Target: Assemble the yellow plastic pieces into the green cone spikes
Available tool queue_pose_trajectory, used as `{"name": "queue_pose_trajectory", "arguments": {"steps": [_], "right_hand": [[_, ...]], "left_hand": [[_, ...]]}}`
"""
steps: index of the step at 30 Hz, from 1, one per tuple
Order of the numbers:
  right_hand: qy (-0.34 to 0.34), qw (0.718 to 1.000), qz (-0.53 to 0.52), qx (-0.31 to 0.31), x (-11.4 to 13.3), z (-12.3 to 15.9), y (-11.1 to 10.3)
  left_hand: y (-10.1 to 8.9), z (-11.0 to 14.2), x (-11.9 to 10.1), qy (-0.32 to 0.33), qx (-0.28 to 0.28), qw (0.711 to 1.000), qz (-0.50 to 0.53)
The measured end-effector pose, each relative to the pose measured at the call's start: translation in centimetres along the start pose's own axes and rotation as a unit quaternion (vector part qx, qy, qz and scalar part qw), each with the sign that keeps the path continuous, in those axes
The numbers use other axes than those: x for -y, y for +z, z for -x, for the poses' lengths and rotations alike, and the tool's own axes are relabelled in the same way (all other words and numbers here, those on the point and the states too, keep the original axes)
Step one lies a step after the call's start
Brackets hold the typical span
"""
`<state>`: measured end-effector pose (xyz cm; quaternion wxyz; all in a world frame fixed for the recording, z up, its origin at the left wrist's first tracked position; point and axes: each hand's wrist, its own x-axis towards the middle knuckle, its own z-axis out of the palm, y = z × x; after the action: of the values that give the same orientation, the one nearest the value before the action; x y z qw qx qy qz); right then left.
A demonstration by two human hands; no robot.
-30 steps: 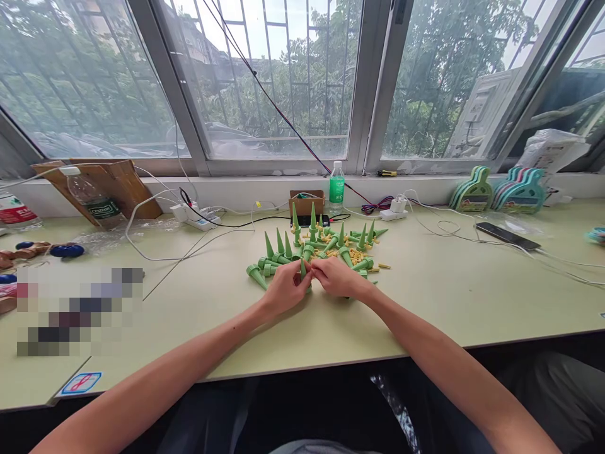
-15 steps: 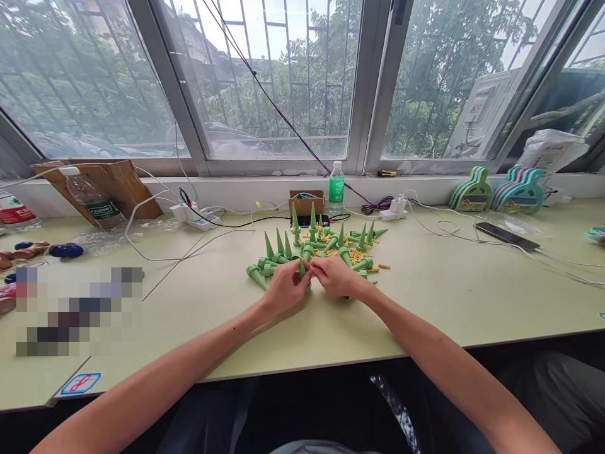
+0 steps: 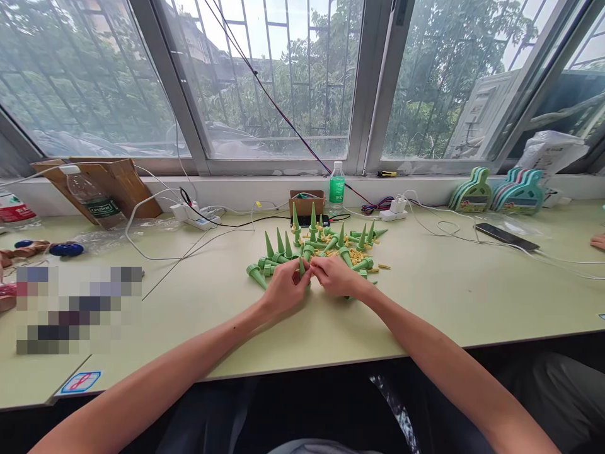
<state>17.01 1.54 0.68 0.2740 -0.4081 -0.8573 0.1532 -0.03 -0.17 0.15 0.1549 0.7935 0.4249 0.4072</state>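
Note:
My left hand (image 3: 286,284) is closed round a green plastic cone spike (image 3: 302,267), its tip showing between the fingers. Right against it, my right hand (image 3: 336,275) is closed in a pinch, fingertips touching or nearly touching those of the left; whatever they pinch is too small or hidden to make out. Just beyond both hands lies a cluster of green cone spikes (image 3: 256,276), some standing point up and others on their sides. Small yellow pieces (image 3: 338,253) are scattered among them.
A green-labelled bottle (image 3: 337,189) and a small cardboard box (image 3: 307,203) stand behind the pile. White cables run to a power strip (image 3: 198,217) on the left. Right of me are a phone (image 3: 507,236), stacked fan-shaped boards (image 3: 472,190) and another person's hand (image 3: 598,241).
My two hands keep nearly the same place and grip. At the far right edge, a teal item is gone from view and another person's hand shows there.

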Motion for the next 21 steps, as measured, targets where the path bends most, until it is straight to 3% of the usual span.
{"name": "queue_pose_trajectory", "arguments": {"steps": [11,21], "right_hand": [[0.002,0.999,0.019,0.039,-0.28,-0.05,0.16],[0.000,0.999,0.012,0.030,-0.32,-0.07,0.19]], "left_hand": [[0.08,0.03,0.12,-0.002,0.006,1.000,-0.021],[0.00,0.08,0.06,-0.006,0.005,1.000,-0.011]]}}
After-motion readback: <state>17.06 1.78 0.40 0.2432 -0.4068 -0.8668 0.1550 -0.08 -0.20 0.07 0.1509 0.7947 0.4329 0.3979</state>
